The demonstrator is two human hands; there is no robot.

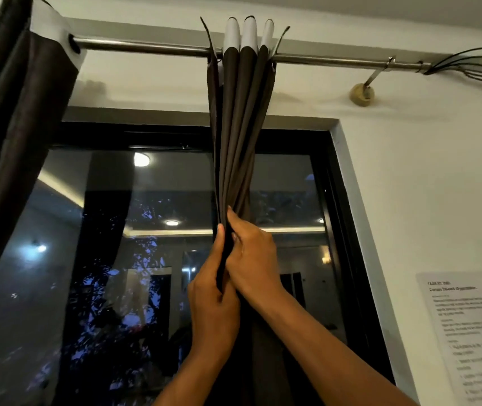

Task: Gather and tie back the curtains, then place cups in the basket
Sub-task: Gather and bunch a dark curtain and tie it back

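Note:
A dark brown curtain (241, 118) hangs bunched in narrow folds from a metal rod (146, 48) above a dark window. My left hand (213, 306) and my right hand (251, 259) grip the gathered folds together from both sides at mid height, squeezing them into a tight bundle. A second brown curtain (14, 118) hangs at the far left of the rod, spread wider. No cups or basket are in view.
The window (116, 259) has a black frame and reflects ceiling lights. A printed sheet (468, 332) is stuck on the white wall at the right. A rod bracket (362, 93) and a bundle of black cables (468, 61) sit at the upper right.

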